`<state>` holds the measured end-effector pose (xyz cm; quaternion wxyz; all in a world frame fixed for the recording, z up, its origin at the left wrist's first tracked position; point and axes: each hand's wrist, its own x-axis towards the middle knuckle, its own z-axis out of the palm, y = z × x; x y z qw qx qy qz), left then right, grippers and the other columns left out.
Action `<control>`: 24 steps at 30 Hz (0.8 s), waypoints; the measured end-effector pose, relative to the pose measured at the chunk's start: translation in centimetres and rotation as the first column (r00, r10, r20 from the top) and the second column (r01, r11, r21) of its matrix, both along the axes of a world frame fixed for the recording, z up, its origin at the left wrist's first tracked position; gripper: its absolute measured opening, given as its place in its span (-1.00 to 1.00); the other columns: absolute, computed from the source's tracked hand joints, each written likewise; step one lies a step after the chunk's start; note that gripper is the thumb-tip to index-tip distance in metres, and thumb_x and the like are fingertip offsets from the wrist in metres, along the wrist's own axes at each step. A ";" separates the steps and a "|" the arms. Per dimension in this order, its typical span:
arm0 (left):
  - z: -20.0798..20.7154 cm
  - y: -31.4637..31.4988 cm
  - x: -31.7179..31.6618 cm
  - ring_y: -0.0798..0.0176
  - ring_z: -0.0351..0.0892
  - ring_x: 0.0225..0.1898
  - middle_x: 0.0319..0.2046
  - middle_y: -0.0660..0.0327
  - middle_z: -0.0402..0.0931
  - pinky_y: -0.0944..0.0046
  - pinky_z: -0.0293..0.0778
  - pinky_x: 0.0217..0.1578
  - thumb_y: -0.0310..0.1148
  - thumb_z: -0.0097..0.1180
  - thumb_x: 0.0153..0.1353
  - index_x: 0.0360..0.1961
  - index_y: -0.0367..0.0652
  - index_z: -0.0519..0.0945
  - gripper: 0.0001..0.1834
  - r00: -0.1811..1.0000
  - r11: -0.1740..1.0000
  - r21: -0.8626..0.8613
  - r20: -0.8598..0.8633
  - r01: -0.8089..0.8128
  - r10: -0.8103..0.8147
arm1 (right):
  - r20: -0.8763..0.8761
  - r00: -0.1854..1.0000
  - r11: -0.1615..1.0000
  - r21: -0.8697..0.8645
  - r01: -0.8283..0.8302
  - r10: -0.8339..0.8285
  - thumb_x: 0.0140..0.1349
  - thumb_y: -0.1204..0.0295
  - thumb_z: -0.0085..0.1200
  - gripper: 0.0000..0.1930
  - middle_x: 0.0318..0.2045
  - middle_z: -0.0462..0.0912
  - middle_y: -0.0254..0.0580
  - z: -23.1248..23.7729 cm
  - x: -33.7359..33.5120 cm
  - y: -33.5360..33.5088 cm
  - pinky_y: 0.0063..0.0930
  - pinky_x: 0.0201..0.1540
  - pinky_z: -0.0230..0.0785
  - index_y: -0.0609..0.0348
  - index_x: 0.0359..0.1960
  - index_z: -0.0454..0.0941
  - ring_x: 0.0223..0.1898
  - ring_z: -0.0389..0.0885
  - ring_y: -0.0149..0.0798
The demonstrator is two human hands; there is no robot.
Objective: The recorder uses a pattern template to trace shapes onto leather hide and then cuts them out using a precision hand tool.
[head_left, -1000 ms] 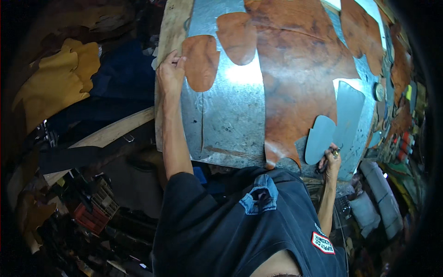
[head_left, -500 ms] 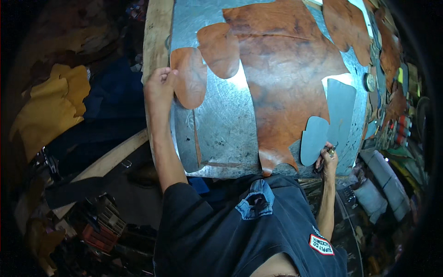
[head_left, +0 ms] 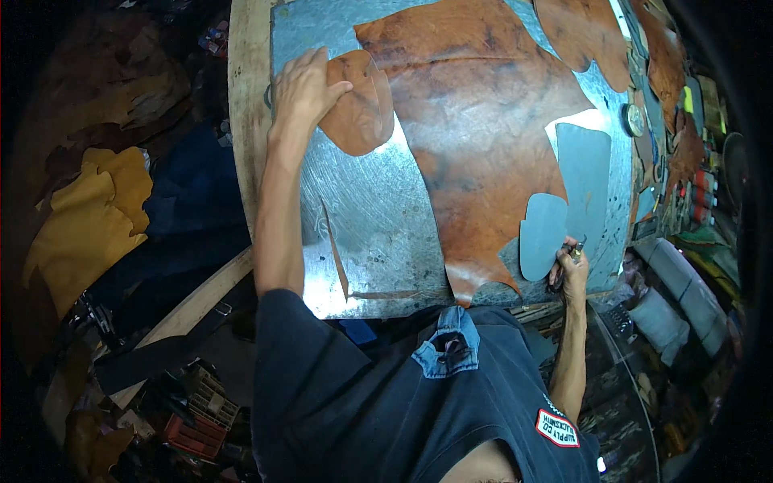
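Two rounded brown leather pieces (head_left: pixel 354 125) overlap on the metal-topped table, their right edges slightly offset. My left hand (head_left: pixel 304 88) lies at their upper left edge, fingers stretched out and thumb spread over the leather. At the lower right, my right hand (head_left: pixel 573 270) is closed round a small dark tool with a brass-coloured part (head_left: pixel 576 253); its exact kind is unclear. Beside that hand lies a rounded grey template (head_left: pixel 543 237), overlapping the large brown hide (head_left: pixel 491 145). A longer grey sheet (head_left: pixel 584 177) lies behind it.
A thin leather strip (head_left: pixel 336 258) lies on the metal surface (head_left: pixel 378 233). Another brown hide (head_left: pixel 584 40) and a round tin (head_left: pixel 634 121) are at the far right. Wooden planks (head_left: pixel 248 105) edge the table's left side. Yellow leather (head_left: pixel 88 217) hangs to the left.
The left rounded leather piece has moved up and right onto the other one. My left hand has gone from pinching its edge to lying spread against it. My right hand stays nearly in place.
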<state>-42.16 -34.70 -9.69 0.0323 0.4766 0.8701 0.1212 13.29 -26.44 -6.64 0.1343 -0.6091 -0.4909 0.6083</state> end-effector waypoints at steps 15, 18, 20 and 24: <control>5.1 5.7 -4.4 0.47 0.52 -0.22 -0.25 0.35 0.59 0.42 0.44 -0.14 -0.42 0.11 0.26 -0.05 -0.28 0.58 -0.74 0.557 0.949 0.060 0.797 0.311 -0.233 | -0.060 0.998 1.000 0.001 0.031 -0.031 0.24 0.45 0.08 -0.66 -0.63 0.51 -0.30 -0.3 -0.1 0.1 -0.56 -0.77 0.29 0.31 0.02 0.41 -0.76 0.46 -0.39; 9.3 9.0 -4.5 0.50 0.52 -0.22 -0.21 0.37 0.57 0.45 0.44 -0.14 -0.36 0.13 0.28 0.03 -0.23 0.54 -0.68 0.429 0.919 0.173 0.844 0.353 -0.323 | -0.087 0.996 1.000 -0.004 0.022 -0.022 0.25 0.45 0.05 -0.67 -0.66 0.51 -0.26 -0.7 0.6 0.3 -0.55 -0.77 0.29 0.32 0.02 0.41 -0.77 0.46 -0.38; 12.1 11.1 -4.4 0.51 0.53 -0.19 -0.18 0.37 0.58 0.45 0.46 -0.11 -0.33 0.15 0.29 0.06 -0.19 0.52 -0.66 0.487 0.898 0.183 0.788 0.401 -0.378 | -0.070 0.998 1.000 -0.007 -0.005 0.004 0.26 0.46 0.03 -0.69 -0.69 0.50 -0.26 -0.3 0.1 0.0 -0.56 -0.77 0.29 0.32 0.01 0.41 -0.78 0.45 -0.38; 16.4 15.3 -3.1 0.50 0.53 -0.12 -0.17 0.36 0.59 0.42 0.48 -0.03 -0.35 0.16 0.28 0.05 -0.16 0.54 -0.67 0.331 0.868 0.281 0.841 0.410 -0.428 | -0.086 0.996 1.000 -0.006 -0.008 0.007 0.21 0.47 0.01 -0.70 -0.69 0.50 -0.25 0.1 0.0 -0.1 -0.58 -0.76 0.29 0.28 -0.02 0.42 -0.78 0.46 -0.40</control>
